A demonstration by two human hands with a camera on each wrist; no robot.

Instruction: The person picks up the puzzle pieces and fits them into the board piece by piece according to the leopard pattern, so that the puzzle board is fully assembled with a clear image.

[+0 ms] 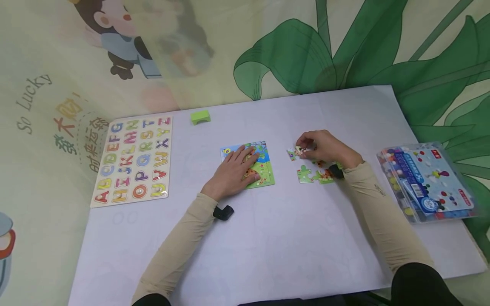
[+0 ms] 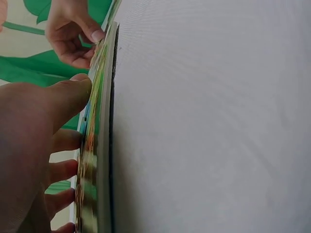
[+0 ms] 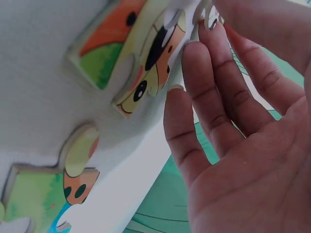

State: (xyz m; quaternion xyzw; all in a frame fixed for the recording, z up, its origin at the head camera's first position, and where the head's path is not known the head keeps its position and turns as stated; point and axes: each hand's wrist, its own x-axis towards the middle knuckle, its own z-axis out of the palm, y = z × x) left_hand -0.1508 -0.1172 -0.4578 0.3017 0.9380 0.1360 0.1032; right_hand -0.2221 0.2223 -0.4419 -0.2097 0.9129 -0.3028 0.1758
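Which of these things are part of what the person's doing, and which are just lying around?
Part of the job:
picture-puzzle board, under the left hand
jigsaw piece, pinched by the right hand
loose jigsaw pieces nearby

Apparently just lying about:
alphabet board
green arch block
clear plastic box with molecule pictures

Smooth puzzle pieces (image 3: pixel 36 194), plastic case (image 1: pixel 426 182), cloth sleeves (image 1: pixel 179 243)

My bare, beige-sleeved left hand (image 1: pixel 236 171) lies spread, palm down; my bare, beige-sleeved right hand (image 1: pixel 325 146), curled, seemingly pinches.
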